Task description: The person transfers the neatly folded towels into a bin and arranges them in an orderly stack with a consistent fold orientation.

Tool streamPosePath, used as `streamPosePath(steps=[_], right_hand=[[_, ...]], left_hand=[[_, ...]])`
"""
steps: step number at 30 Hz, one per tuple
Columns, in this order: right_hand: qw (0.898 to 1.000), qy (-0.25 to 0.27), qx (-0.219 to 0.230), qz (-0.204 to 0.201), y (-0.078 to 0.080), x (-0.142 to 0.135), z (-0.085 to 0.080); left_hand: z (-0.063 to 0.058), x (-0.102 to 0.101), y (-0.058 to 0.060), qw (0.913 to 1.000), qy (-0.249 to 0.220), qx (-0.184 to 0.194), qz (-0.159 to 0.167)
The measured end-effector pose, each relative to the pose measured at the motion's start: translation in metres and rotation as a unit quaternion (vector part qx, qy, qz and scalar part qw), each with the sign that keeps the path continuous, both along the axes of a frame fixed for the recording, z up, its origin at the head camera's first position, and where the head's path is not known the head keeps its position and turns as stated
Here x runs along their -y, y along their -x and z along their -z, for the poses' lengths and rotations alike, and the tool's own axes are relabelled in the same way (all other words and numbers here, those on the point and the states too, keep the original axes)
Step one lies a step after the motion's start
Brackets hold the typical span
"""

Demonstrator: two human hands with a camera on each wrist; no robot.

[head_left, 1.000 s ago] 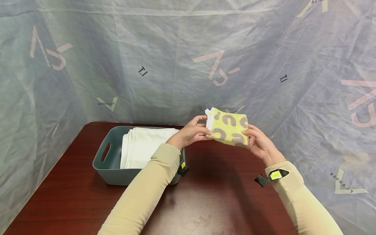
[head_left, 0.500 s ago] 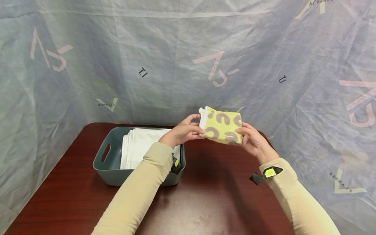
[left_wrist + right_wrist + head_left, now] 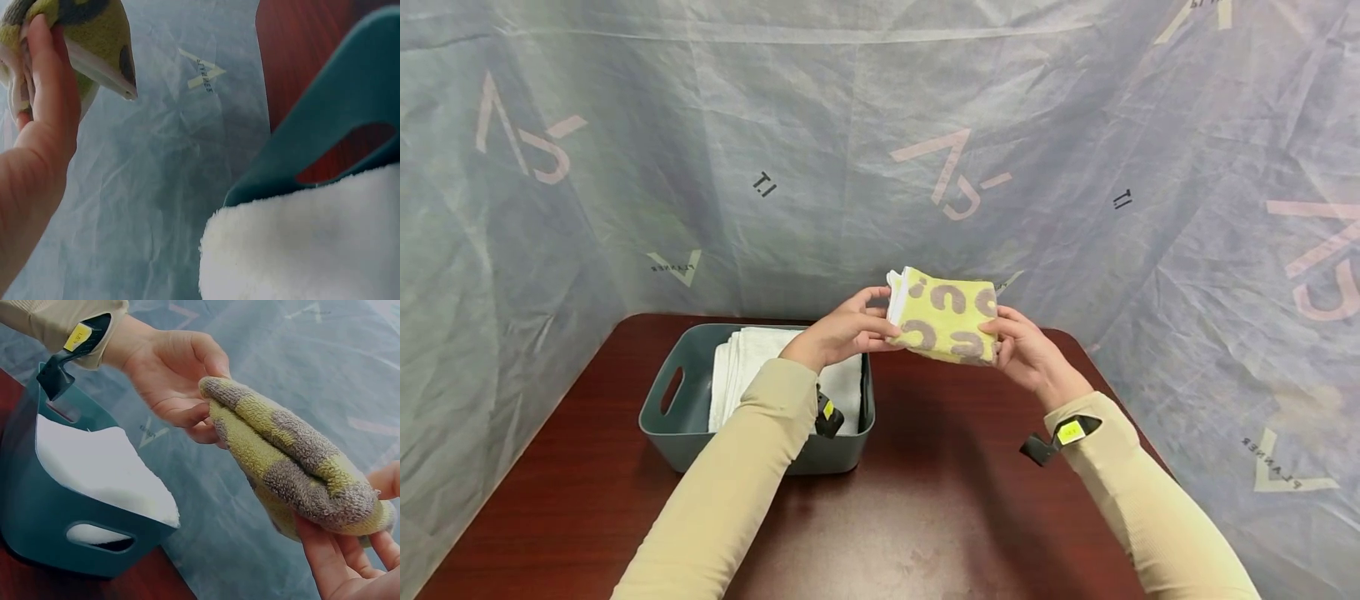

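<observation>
A folded yellow towel [image 3: 951,321] with grey-brown curved patches and a white edge is held up above the table between both hands. My left hand [image 3: 846,329] pinches its white-edged left side, thumb in front and fingers behind. On the opposite side my right hand [image 3: 1033,354] grips the towel's right edge, thumb on the front face. Seen from the right wrist, the towel [image 3: 294,456] shows its thick folded layers, with fingers [image 3: 322,553] under it. Below and left of the towel, white folded towels [image 3: 741,367] lie in a blue-grey basket [image 3: 700,454].
The basket has oval handle holes and stands on the left of a dark red-brown table [image 3: 910,517], behind my left forearm. A grey printed sheet [image 3: 820,150] hangs behind the table and along its sides.
Both hands have moved left together with the yellow towel, bringing it nearer to the basket. Their hold on it looks the same. The basket has stayed in place.
</observation>
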State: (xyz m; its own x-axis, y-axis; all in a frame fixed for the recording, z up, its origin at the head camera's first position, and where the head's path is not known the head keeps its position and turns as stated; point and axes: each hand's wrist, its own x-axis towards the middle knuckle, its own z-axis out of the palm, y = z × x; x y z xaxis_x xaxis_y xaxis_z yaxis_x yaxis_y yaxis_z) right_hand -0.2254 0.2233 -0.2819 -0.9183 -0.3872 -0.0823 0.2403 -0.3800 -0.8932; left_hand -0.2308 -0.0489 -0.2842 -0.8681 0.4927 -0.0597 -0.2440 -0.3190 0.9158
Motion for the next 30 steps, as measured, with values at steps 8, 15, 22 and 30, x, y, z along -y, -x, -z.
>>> streamPosePath(steps=[8, 15, 22, 30], right_hand=[[1.000, -0.005, 0.014, 0.011, 0.002, 0.017, 0.000], [1.000, -0.007, 0.011, 0.004, 0.002, 0.027, -0.001], [1.000, -0.001, 0.015, -0.001, 0.005, 0.036, 0.001], [1.000, -0.005, 0.024, 0.002, 0.005, 0.053, 0.001]], left_hand=[[-0.003, 0.016, -0.002, 1.0000, 0.009, -0.003, 0.002], [-0.005, 0.027, -0.002, 0.9997, 0.022, -0.010, 0.004], [-0.003, 0.036, -0.002, 0.9997, 0.019, -0.009, 0.009], [-0.005, 0.053, -0.005, 0.9997, 0.023, -0.005, 0.002]])
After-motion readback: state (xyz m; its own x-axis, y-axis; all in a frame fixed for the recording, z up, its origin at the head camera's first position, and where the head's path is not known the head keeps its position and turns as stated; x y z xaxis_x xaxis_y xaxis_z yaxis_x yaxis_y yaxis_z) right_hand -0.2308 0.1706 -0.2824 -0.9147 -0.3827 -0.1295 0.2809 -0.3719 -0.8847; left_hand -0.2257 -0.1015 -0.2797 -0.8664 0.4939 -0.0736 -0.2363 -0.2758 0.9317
